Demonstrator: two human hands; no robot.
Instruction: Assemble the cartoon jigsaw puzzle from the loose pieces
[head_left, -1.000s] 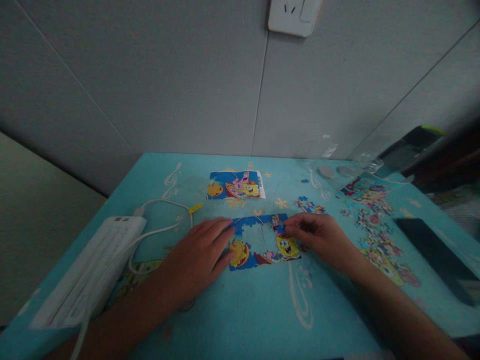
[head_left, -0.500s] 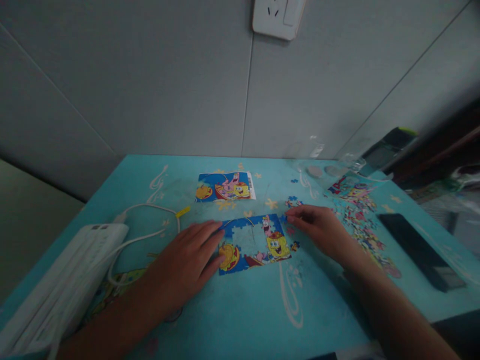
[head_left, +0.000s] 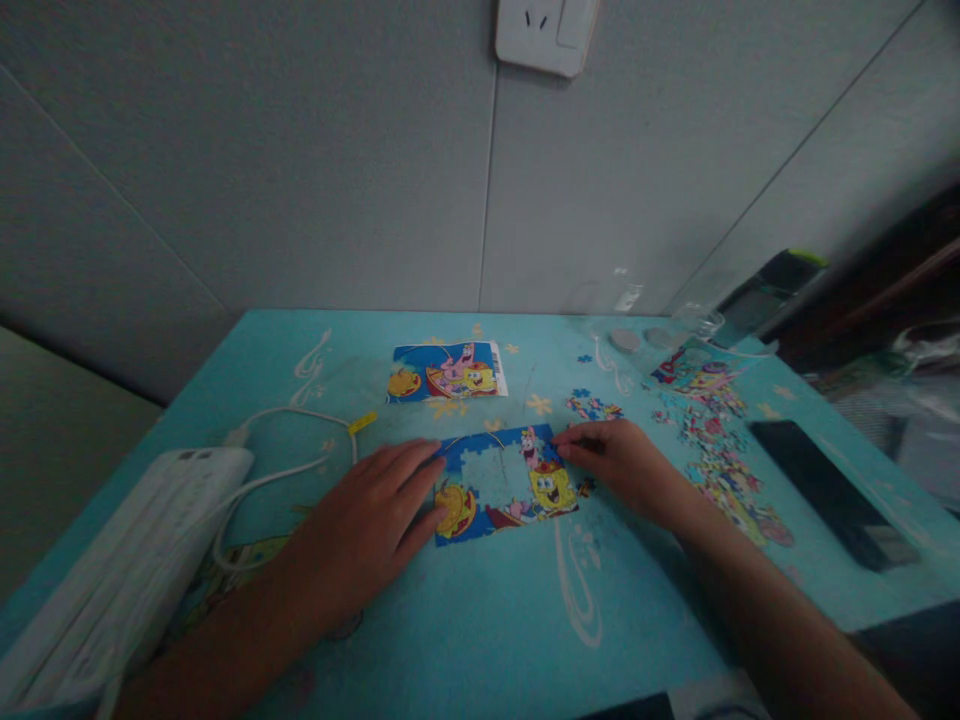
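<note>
A partly joined cartoon jigsaw puzzle (head_left: pixel 551 487) lies on the blue tablecloth, its frame of pieces surrounding a gap in the middle. My left hand (head_left: pixel 379 515) rests flat at its left edge, fingers stretched out and touching the border. At the upper right edge, my right hand (head_left: pixel 611 455) pinches a small blue puzzle piece, mostly covered by the fingertips. Behind the puzzle lies a printed picture card (head_left: pixel 446 371) with the same scene. Loose puzzle pieces (head_left: pixel 592 405) lie just beyond my right hand.
A larger heap of puzzle pieces (head_left: pixel 724 460) spreads at the right, beside a black phone-like slab (head_left: pixel 829 490). A white power strip (head_left: pixel 142 560) with a white cable (head_left: pixel 289 470) occupies the left. Clear plastic containers (head_left: pixel 697 320) stand at the back right, before the wall.
My right hand has moved slightly left, bringing the blue piece from beside the puzzle to its upper right edge. My left hand stays in place on the left border.
</note>
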